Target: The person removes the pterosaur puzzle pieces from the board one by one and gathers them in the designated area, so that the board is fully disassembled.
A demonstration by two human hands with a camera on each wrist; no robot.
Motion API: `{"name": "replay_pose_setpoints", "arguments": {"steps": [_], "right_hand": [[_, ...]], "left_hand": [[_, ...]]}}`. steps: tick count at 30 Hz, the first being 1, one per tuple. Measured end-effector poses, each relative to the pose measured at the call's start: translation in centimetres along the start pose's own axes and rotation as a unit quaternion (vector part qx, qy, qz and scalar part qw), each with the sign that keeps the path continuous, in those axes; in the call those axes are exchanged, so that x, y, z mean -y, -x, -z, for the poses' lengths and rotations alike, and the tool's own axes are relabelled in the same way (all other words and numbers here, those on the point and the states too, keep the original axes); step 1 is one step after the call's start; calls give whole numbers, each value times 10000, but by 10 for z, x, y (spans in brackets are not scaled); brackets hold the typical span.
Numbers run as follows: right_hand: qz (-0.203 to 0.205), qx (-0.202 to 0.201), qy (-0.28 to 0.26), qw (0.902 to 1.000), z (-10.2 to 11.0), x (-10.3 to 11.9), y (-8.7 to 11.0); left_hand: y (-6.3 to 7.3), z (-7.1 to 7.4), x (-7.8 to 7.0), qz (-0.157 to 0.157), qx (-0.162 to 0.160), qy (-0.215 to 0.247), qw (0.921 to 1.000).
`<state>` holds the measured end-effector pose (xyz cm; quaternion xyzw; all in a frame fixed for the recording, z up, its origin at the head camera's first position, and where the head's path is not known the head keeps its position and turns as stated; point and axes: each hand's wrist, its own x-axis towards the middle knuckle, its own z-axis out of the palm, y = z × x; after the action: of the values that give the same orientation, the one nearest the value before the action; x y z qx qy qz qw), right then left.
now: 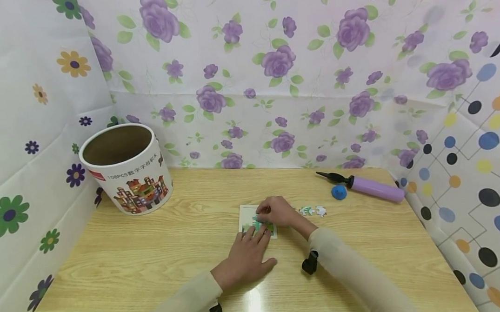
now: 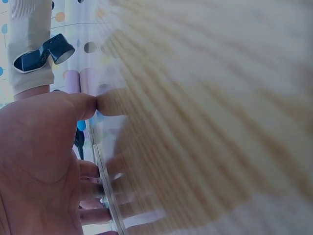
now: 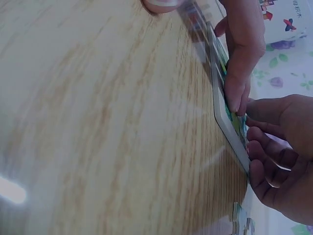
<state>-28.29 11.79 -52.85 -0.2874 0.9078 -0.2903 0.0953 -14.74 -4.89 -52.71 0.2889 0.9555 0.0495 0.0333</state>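
Left fingers (image 1: 249,234) spread across puzzle (image 1: 246,215) edge, right fingers (image 1: 263,217) curled, hold unclear; tabletop (image 1: 153,248) leftward

a yellow-brown wood-grain table (image 1: 154,262) carries, at its far left corner, a white cylindrical bucket (image 1: 163,171) with brown interior, red label and multicoloured building print. near the far right corner: a lilac cylindrical pump (image 1: 377,188) with black nozzle and a round blue object (image 1: 338,192). midway between the side edges, a cream-bordered rectangular puzzle board (image 1: 246,208) shows green and teal; toward the right edge, flat puzzle pieces (image 1: 307,210) show white and green. purple roses and green leaves pattern the white backcloth (image 1: 249,128) behind the far edge; coloured dots and grey lines, the white side cloth (image 1: 472,165) at right.
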Motion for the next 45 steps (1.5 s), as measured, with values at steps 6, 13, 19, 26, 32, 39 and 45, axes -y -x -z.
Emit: {"name": "replay_pose_setpoints", "arguments": {"steps": [6, 13, 19, 26, 32, 39, 45], "right_hand": [[-93, -29, -140, 9999, -2, -1, 1], [-207, -19, -348, 9992, -2, 1, 2], [-321, -45, -354, 9988, -1, 5, 0], [-455, -50, -412, 9981, -2, 7, -2], [-470, -30, -404, 9981, -3, 5, -2], [-263, -168, -469, 9984, -3, 3, 0], [-272, -179, -503, 9982, -2, 3, 0]], "left_hand": [[-1, 2, -1, 35, 116, -12, 9999], [-1, 6, 0, -54, 160, 39, 9998], [-2, 9, -1, -13, 299, 16, 9996], [-2, 10, -1, -11, 276, -13, 9996], [-2, 9, 0, -82, 189, -20, 9998], [-2, 7, 2, -91, 229, -4, 9997], [-2, 9, 1, -72, 312, -7, 9995]]}}
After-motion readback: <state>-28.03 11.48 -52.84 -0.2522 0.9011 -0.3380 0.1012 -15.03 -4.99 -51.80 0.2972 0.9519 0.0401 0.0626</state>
